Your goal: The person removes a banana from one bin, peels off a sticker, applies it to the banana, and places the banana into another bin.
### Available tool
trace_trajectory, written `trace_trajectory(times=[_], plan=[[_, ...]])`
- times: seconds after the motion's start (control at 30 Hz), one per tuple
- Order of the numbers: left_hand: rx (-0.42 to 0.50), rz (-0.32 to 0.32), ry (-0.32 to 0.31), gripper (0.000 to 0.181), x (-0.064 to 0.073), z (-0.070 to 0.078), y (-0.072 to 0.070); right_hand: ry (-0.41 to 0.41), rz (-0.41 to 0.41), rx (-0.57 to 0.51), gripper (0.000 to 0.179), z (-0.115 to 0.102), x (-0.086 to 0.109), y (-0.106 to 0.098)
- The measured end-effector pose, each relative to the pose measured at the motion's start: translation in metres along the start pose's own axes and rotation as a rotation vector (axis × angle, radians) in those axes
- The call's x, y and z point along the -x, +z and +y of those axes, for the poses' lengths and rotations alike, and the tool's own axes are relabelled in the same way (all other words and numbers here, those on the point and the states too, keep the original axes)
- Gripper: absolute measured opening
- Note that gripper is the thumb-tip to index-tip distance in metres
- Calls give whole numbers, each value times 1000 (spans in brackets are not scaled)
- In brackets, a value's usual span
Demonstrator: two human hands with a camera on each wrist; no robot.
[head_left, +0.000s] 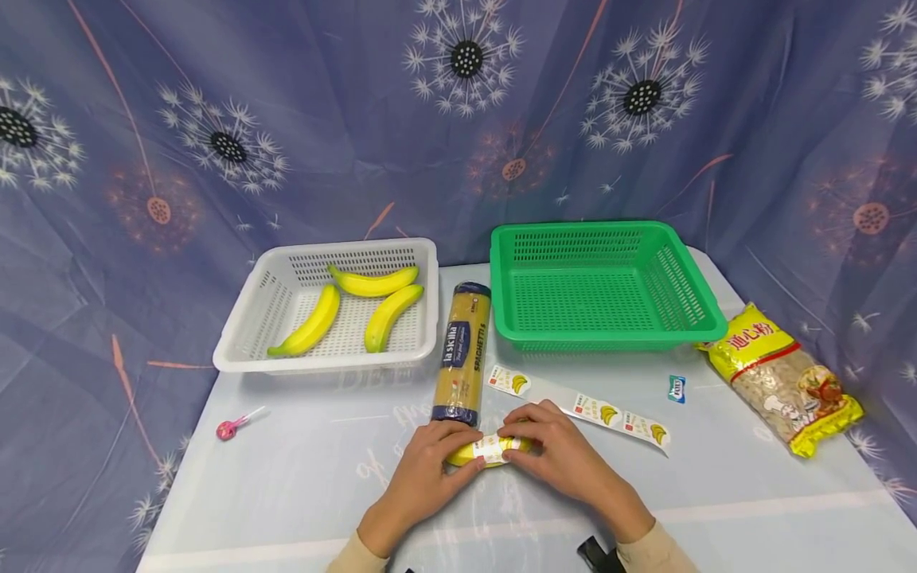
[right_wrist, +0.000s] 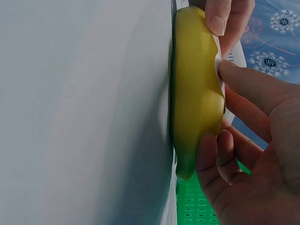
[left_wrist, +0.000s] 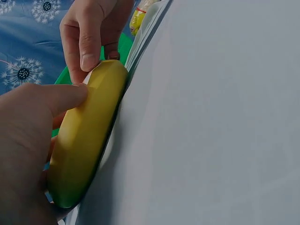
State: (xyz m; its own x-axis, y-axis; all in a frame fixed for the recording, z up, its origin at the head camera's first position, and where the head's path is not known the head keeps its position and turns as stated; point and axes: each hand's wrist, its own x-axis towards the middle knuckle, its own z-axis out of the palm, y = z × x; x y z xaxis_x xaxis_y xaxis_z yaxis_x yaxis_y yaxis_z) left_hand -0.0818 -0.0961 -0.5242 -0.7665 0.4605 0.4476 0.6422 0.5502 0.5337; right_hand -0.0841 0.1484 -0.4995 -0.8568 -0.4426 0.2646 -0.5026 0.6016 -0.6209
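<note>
A yellow banana lies crosswise on the table near its front, with a white printed sticker across its middle. My left hand grips the banana's left part, thumb on the near side and fingers on the far side. On the right part, my right hand holds it; in the right wrist view its thumb touches the sticker's edge, and other fingers lie by the green stem end. Right of the hands lies a strip of banana stickers on white backing. The sticker's far edge is hidden.
Behind, a white basket holds three bananas, and a green basket stands to its right. Spaghetti lies just beyond the hands. A lollipop is at left; a small blue-green packet and a yellow bag are at right.
</note>
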Motion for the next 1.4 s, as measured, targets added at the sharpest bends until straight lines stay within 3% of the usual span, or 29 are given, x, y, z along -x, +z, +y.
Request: trace_trajectory(times=[0.2, 0.37, 0.53, 0.77, 0.97, 1.13, 1.4], plan=[[30, -62, -48, 31, 0, -2, -3, 7, -38, -5, 36, 3, 0, -2], [58, -99, -49, 33, 1, -3, -5, 15, -61, 8, 41, 5, 2, -4], [60, -98, -42, 32, 1, -4, -5, -12, -58, 70, 43, 2, 2, -2], [53, -75, -34, 32, 0, -2, -6, -67, -16, 156, 27, -5, -3, 4], [59, -91, -49, 31, -1, -2, -7, -116, -1, 219, 31, -5, -5, 1], [68, -91, -54, 31, -1, -2, -7, -131, -29, 197, 34, 3, -3, -3], [84, -91, -72, 35, 2, -5, -7, -70, -55, 73, 36, 11, 1, -8]])
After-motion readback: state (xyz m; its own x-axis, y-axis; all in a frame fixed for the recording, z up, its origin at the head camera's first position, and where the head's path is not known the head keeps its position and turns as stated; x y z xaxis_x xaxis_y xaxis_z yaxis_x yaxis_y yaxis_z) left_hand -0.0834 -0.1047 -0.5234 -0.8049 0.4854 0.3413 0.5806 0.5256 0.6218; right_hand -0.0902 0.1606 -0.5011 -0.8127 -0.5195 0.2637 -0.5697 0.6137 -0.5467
